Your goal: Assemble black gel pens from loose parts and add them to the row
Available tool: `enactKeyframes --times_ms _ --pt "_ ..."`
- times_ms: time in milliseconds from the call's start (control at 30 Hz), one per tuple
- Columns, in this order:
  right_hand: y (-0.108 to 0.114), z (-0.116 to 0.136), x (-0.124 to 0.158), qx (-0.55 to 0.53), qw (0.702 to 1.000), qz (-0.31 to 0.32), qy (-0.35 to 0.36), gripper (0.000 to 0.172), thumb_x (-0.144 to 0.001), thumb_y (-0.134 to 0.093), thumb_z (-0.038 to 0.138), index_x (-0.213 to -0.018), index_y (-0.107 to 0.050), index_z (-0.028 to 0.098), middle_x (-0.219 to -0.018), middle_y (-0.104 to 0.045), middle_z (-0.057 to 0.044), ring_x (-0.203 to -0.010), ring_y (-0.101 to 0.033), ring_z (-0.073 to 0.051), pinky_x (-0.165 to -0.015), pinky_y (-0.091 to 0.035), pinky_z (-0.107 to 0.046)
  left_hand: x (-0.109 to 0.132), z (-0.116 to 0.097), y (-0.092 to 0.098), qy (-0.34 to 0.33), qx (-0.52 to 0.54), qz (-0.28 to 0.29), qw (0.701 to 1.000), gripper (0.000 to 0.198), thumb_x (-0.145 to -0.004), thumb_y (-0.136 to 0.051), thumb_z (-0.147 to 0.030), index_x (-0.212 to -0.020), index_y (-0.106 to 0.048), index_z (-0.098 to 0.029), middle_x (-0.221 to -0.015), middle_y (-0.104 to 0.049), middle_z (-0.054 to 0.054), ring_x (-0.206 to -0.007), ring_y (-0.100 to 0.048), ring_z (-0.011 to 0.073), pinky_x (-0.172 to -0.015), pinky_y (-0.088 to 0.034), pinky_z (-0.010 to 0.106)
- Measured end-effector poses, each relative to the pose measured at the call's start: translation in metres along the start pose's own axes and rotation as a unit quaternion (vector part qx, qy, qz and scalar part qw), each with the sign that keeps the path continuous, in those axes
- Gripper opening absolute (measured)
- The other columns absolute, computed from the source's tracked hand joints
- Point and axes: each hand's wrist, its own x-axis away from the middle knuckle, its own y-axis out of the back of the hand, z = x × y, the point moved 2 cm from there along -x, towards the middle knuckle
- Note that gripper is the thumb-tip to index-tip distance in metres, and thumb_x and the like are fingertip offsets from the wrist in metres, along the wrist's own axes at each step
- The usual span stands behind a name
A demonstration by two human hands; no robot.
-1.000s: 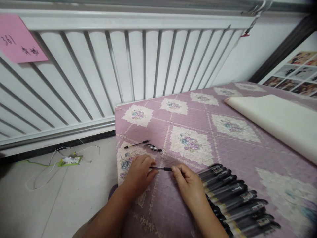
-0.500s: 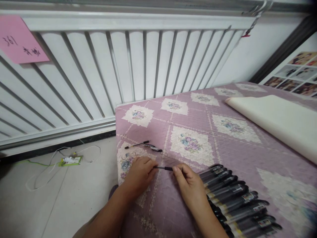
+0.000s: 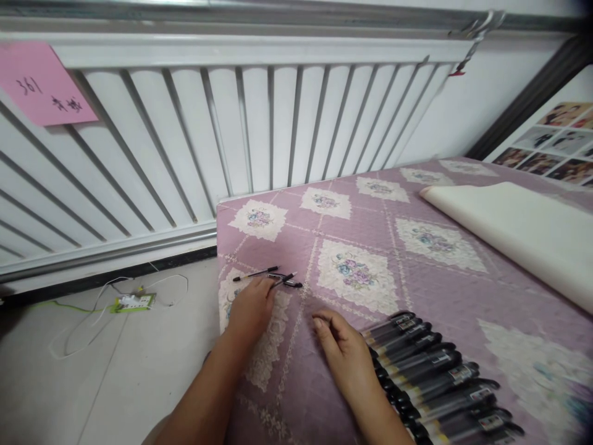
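My left hand [image 3: 250, 309] reaches forward on the pink quilted cloth [image 3: 417, 278], its fingers closed on a thin pen refill [image 3: 286, 278] whose tip points right. The refill lies against two loose pen parts: a thin black refill [image 3: 254, 273] and a dark pen piece [image 3: 293, 283]. My right hand [image 3: 345, 352] rests on the cloth nearer to me, fingers loosely curled and slightly apart, with nothing visible in them. Just to its right lies a row of several black gel pens [image 3: 435, 377], side by side.
A cream-coloured roll [image 3: 514, 232] lies on the cloth at the far right. A white radiator [image 3: 241, 123] with a pink note [image 3: 44, 83] stands behind. On the floor to the left are a green-and-white power strip [image 3: 132, 301] and loose cables. Photos [image 3: 556, 142] hang at the right.
Both hands held one thin pen part between them. The right hand has let go and the left hand has carried the part forward to the loose pieces.
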Motion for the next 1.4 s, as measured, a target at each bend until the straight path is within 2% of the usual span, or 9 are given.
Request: enactKeyframes --times_ms 267,467,633,733,833,967,1133,1267,1400 --pt "0.003 0.003 0.003 0.027 0.999 0.014 0.031 0.026 -0.091 -0.046 0.038 -0.087 -0.064 0.021 -0.077 -0.069 -0.002 -0.071 -0.064 -0.017 -0.066 -0.048 -0.025 -0.007 0.003 -0.002 0.030 -0.122 0.021 0.992 0.034 -0.091 -0.045 -0.018 -0.121 -0.060 -0.026 -0.107 -0.065 0.008 -0.093 -0.062 0.0238 -0.078 -0.047 0.033" --pt "0.006 0.005 0.004 0.031 0.998 -0.008 0.056 0.022 -0.091 -0.046 0.034 -0.087 -0.064 0.021 -0.077 -0.069 -0.002 -0.070 -0.064 -0.017 -0.065 -0.048 -0.025 -0.005 -0.002 -0.001 -0.063 0.008 0.057 0.996 0.028 -0.083 -0.053 -0.016 -0.102 -0.068 -0.029 -0.096 -0.069 0.000 -0.093 -0.062 0.0192 -0.084 -0.045 0.029" --pt "0.005 0.000 0.001 0.065 0.995 -0.034 0.072 0.020 -0.091 -0.046 0.031 -0.088 -0.063 0.022 -0.080 -0.067 -0.003 -0.074 -0.064 -0.018 -0.066 -0.050 -0.026 -0.007 -0.004 0.000 -0.047 0.055 -0.009 0.997 0.020 -0.086 -0.052 -0.017 -0.098 -0.067 -0.023 -0.098 -0.068 0.002 -0.095 -0.060 0.0200 -0.086 -0.045 0.031" --pt "0.001 -0.006 0.000 0.128 0.986 -0.047 0.098 0.019 -0.090 -0.048 0.028 -0.101 -0.062 0.020 -0.096 -0.067 -0.008 -0.091 -0.062 -0.022 -0.080 -0.051 -0.034 -0.007 -0.006 -0.001 -0.044 0.058 -0.016 0.997 0.018 -0.088 -0.051 -0.017 -0.097 -0.066 -0.021 -0.098 -0.068 0.003 -0.095 -0.060 0.0203 -0.086 -0.045 0.032" --pt "-0.007 -0.010 0.001 0.215 0.969 -0.038 0.120 0.032 -0.085 -0.054 0.024 -0.117 -0.058 0.020 -0.122 -0.060 -0.013 -0.115 -0.053 -0.028 -0.096 -0.044 -0.045 -0.005 -0.008 -0.002 -0.051 0.067 -0.012 0.996 0.019 -0.088 -0.051 -0.017 -0.099 -0.065 -0.022 -0.099 -0.067 0.003 -0.097 -0.059 0.0196 -0.088 -0.045 0.032" --pt "-0.017 -0.011 0.003 0.323 0.943 0.014 0.083 0.043 -0.079 -0.062 0.022 -0.122 -0.058 0.024 -0.138 -0.050 -0.012 -0.128 -0.042 -0.036 -0.095 -0.042 -0.053 -0.002 -0.011 -0.003 -0.059 0.078 -0.011 0.995 0.019 -0.088 -0.050 -0.017 -0.100 -0.065 -0.021 -0.099 -0.067 0.004 -0.097 -0.059 0.0195 -0.088 -0.045 0.033" --pt "-0.014 -0.007 0.001 0.336 0.938 0.035 0.076 0.031 -0.082 -0.060 0.022 -0.113 -0.063 0.024 -0.127 -0.060 -0.011 -0.119 -0.051 -0.033 -0.092 -0.042 -0.051 -0.002 -0.011 -0.008 -0.061 0.079 -0.002 0.995 0.020 -0.088 -0.050 -0.017 -0.100 -0.065 -0.022 -0.099 -0.066 0.004 -0.095 -0.059 0.0200 -0.086 -0.045 0.033" --pt "-0.007 -0.005 0.000 0.292 0.952 0.032 0.085 0.011 -0.085 -0.056 0.025 -0.091 -0.065 0.023 -0.097 -0.068 -0.008 -0.092 -0.061 -0.026 -0.080 -0.047 -0.040 -0.001 -0.008 -0.012 -0.055 0.087 0.004 0.995 0.017 -0.089 -0.050 -0.020 -0.097 -0.066 -0.022 -0.094 -0.066 0.003 -0.091 -0.059 0.0200 -0.083 -0.045 0.032" --pt "-0.004 -0.005 0.000 0.199 0.979 0.007 0.048 0.013 -0.088 -0.051 0.029 -0.079 -0.058 0.022 -0.076 -0.064 -0.004 -0.073 -0.061 -0.021 -0.067 -0.046 -0.032 0.002 -0.008 -0.013 -0.056 0.099 0.008 0.994 0.017 -0.090 -0.049 -0.022 -0.094 -0.066 -0.023 -0.091 -0.066 0.002 -0.088 -0.059 0.0191 -0.079 -0.044 0.030"
